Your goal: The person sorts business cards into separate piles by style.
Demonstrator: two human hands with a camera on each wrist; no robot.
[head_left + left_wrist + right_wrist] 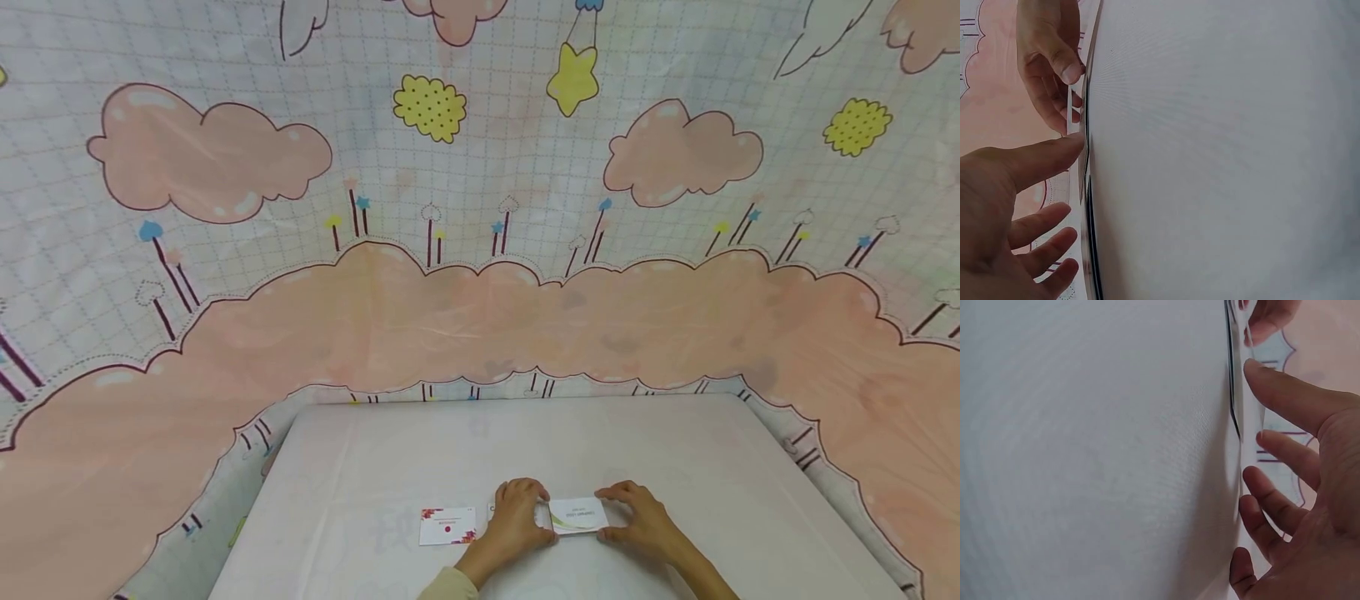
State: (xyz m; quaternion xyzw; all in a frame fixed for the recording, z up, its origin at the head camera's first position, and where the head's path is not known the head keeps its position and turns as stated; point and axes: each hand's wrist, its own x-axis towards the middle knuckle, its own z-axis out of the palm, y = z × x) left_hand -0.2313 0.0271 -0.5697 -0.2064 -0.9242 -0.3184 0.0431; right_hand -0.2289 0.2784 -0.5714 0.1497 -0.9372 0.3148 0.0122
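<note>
A white business card (577,515) with green curves and upside-down grey print lies between the two hands in the head view. My left hand (516,518) holds its left end, thumb at the near corner and a fingertip at the far one. At its right end, my right hand (642,523) grips the card the same way. Both hands also show in the left wrist view, where the left thumb (1054,159) reaches to the table's edge line. Under the left hand another white card (491,508) is mostly hidden.
Left of the hands lies a white card (447,527) with red floral corners and a red dot. The pale table (360,467) carries all the cards. Behind and beside it hangs a patterned cloth (480,325) with pink clouds.
</note>
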